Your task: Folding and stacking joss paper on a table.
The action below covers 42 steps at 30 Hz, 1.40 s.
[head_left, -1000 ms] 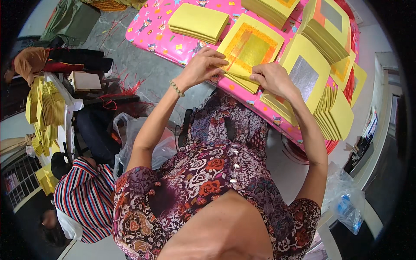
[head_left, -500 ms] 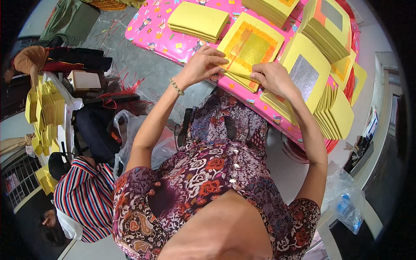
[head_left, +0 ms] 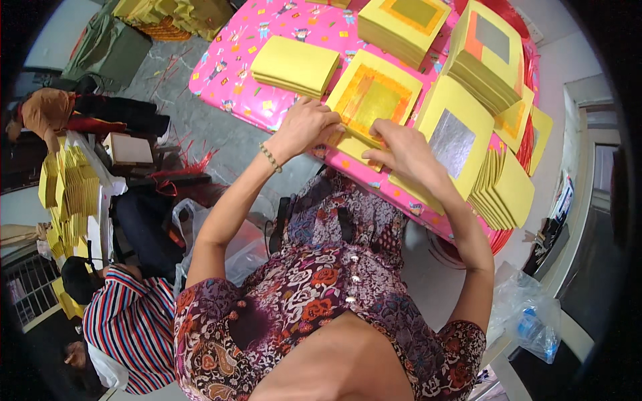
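The right grip [head_left: 404, 152] is resting parted on orange-bordered square yellow paper [head_left: 374, 98]; the left grip [head_left: 305, 128] is curling, hold unclear. Paper's looking light, creasable, best edge-pinched.

Pink tabletop [head_left: 226, 72] — open far left, yellow stacks [head_left: 452, 135] crowding right grip [head_left: 405, 151]

Pink tbl cover [head_left: 231, 73] looks glossy plastic from where I stand, v. smooth. Yellow sheet [head_left: 374, 93]: matt ppr, w/ shiny, foil-like gold sq. [head_left: 382, 107]. Silver panel [head_left: 452, 139]: foil-like too. Clear bag [head_left: 511, 311]: thin, crinkly plastic. Striped shirt [head_left: 137, 324]: matt cloth.
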Available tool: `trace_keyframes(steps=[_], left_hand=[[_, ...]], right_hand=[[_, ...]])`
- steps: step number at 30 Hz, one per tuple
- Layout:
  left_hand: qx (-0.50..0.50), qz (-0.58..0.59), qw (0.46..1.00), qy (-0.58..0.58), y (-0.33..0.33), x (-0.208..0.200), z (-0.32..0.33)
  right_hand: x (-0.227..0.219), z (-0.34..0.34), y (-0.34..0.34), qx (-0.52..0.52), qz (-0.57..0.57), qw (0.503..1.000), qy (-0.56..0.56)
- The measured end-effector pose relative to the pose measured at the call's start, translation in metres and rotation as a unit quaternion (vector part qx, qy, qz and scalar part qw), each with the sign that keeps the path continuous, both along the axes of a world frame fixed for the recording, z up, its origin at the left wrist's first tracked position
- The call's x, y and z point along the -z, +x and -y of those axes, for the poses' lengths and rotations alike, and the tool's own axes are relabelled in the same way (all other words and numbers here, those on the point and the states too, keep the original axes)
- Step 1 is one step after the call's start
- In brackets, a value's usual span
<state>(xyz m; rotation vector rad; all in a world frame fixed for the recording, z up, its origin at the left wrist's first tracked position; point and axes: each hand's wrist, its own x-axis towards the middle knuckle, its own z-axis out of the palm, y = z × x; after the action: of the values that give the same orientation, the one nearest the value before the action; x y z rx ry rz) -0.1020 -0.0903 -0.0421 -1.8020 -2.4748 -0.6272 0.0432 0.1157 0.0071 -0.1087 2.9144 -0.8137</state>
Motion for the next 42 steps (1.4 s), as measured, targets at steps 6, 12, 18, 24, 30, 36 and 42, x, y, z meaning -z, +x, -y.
trace_keyframes(steps=[6,12,18,24,30,36,42], left_hand=[[-0.024,0.008,0.998,0.059,0.002,-0.022,-0.012],[-0.046,-0.043,0.987,0.146,0.022,-0.019,-0.037],[-0.011,-0.057,0.997,0.041,0.027,0.004,-0.066],[-0.026,-0.067,0.997,0.018,0.022,0.021,-0.078],[-0.027,-0.054,0.998,0.006,0.022,0.021,-0.078],[-0.024,-0.054,0.998,0.002,0.023,0.021,-0.078],[-0.023,-0.048,0.999,-0.005,0.023,0.02,-0.077]], right_hand=[[0.0,-0.015,-0.015,0.065,-0.019,0.998,0.016],[-0.012,-0.046,-0.048,0.161,-0.073,0.983,0.04],[0.011,-0.08,-0.085,0.215,-0.057,0.97,0.101],[0.031,-0.087,-0.098,0.198,-0.058,0.966,0.156],[0.032,-0.088,-0.103,0.184,-0.058,0.967,0.169],[0.044,-0.092,-0.117,0.172,-0.016,0.985,0.028],[0.048,-0.092,-0.122,0.159,-0.023,0.987,0.017]])
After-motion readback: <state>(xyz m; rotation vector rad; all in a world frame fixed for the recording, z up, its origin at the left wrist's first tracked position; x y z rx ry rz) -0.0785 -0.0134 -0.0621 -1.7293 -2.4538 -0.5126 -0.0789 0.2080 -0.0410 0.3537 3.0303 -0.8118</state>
